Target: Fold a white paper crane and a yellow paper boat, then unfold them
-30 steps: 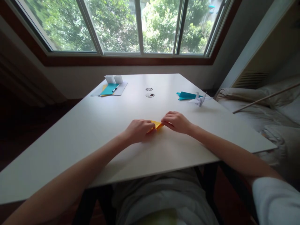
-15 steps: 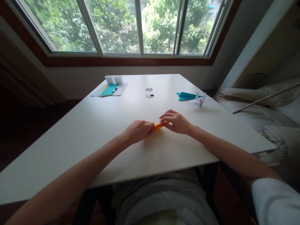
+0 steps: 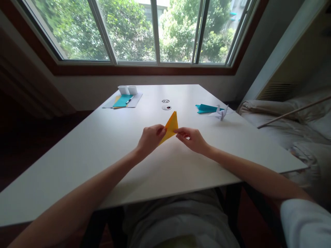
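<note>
A folded orange paper triangle [image 3: 171, 126] stands lifted off the white table [image 3: 108, 151], its tip pointing up and away from me. My left hand [image 3: 150, 139] pinches its lower left edge. My right hand [image 3: 191, 139] pinches its right corner with thumb and forefinger. Both hands hover just above the middle of the table.
A white paper crane [image 3: 220, 112] and a teal folded paper [image 3: 207, 108] lie at the far right. At the far left are coloured sheets with a pen [image 3: 123, 101] and two small white boxes [image 3: 128, 90]. A round cable hole [image 3: 166, 107] sits mid-table. A sofa [image 3: 289, 120] stands to the right.
The orange paper was pressed flat on the table under both hands. Now both hands have raised it and it stands up as a triangle.
</note>
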`<action>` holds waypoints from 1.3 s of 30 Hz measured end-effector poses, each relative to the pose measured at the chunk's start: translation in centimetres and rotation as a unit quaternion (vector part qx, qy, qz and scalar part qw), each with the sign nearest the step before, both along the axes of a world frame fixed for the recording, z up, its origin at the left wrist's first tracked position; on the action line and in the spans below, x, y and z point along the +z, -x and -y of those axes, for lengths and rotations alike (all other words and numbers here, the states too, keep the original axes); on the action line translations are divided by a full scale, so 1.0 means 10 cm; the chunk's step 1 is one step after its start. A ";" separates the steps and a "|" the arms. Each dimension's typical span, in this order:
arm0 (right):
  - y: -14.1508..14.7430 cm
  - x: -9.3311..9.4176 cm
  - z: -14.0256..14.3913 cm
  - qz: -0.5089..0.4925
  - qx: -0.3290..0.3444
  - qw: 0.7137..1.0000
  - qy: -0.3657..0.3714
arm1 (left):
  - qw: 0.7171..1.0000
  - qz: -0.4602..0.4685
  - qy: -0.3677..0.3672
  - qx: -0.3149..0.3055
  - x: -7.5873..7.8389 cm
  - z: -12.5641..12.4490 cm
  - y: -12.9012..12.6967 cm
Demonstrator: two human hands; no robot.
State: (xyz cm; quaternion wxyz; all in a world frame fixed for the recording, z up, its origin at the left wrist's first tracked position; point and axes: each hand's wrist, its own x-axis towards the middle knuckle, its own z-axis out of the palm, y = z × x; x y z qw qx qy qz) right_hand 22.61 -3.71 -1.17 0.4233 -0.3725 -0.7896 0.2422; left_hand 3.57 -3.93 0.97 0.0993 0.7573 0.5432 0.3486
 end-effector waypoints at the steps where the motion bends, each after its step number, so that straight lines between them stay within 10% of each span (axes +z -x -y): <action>1: 0.00 0.00 0.00 -0.005 -0.008 1.000 -0.001 | 1.000 0.005 0.004 -0.008 -0.01 0.01 -0.01; 15: 0.04 -0.01 0.02 -0.110 0.021 0.987 0.117 | 0.991 0.028 0.003 -0.130 -0.10 0.11 -0.12; 39: 0.09 0.04 0.09 -0.049 -0.030 0.998 0.001 | 0.998 0.051 -0.017 -0.045 -0.08 0.10 -0.16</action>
